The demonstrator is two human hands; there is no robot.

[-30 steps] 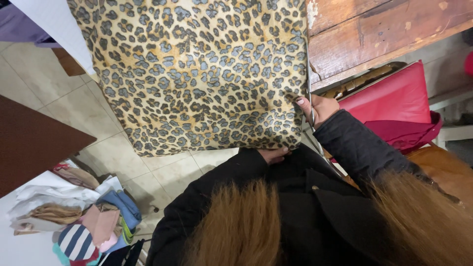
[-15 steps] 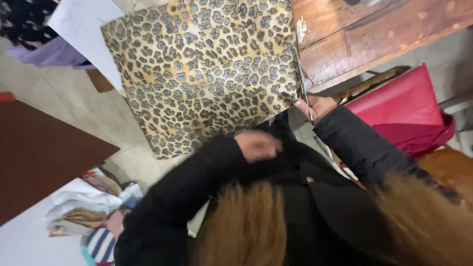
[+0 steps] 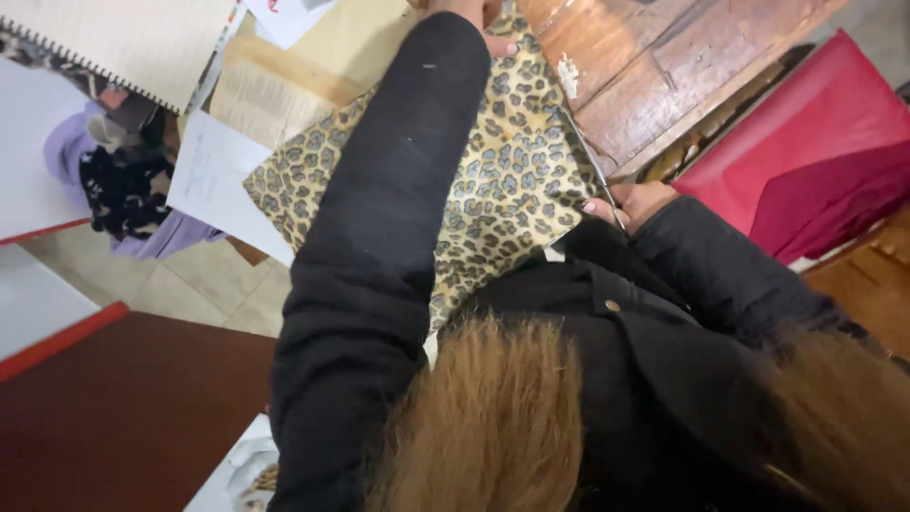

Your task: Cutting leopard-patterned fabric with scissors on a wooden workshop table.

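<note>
From my remote station I record the leopard-print fabric (image 3: 493, 180) spread over the wooden bench (image 3: 664, 66), its lower part hanging toward the person. The right hand (image 3: 637, 204) has its grip closed around scissors (image 3: 592, 175), the blades lying along the fabric's right edge. The left hand (image 3: 479, 21) reaches across to the far edge, fingers pressing the cloth flat; it is partly cut off by the frame. I judge the cut only just started: the blades sit near the near edge, with most of that side uncut. Papers (image 3: 213, 180) and a spiral notebook (image 3: 123, 43) lie at the left.
</note>
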